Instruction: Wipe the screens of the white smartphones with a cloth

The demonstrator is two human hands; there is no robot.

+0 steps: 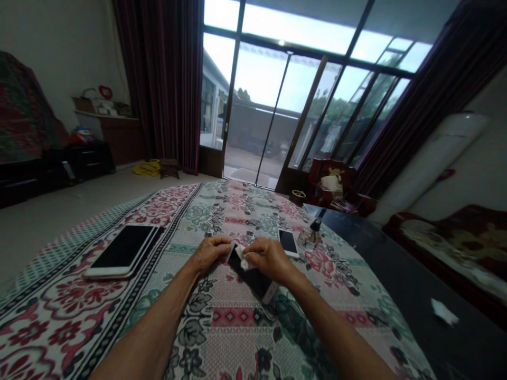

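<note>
A white-edged smartphone (253,278) with a dark screen lies slantwise on the patterned cloth in front of me. My left hand (212,253) grips its far left corner between thumb and fingers. Pinched in my right hand (269,257) is a crumpled white tissue (243,259), which touches the upper part of the screen. Just beyond my right hand lies a smaller white phone (288,243). Beside that phone stands a clear glass bottle (309,238) with a black top. A stack of white phones (122,250) rests to the left, screen up.
The floral tablecloth (237,338) covers the surface under my arms. A dark table (392,279) adjoins it on the right, with a crumpled white tissue (444,311) on it. Farther off are a wooden chair (317,182), a small stool (169,168) and glass doors (257,121).
</note>
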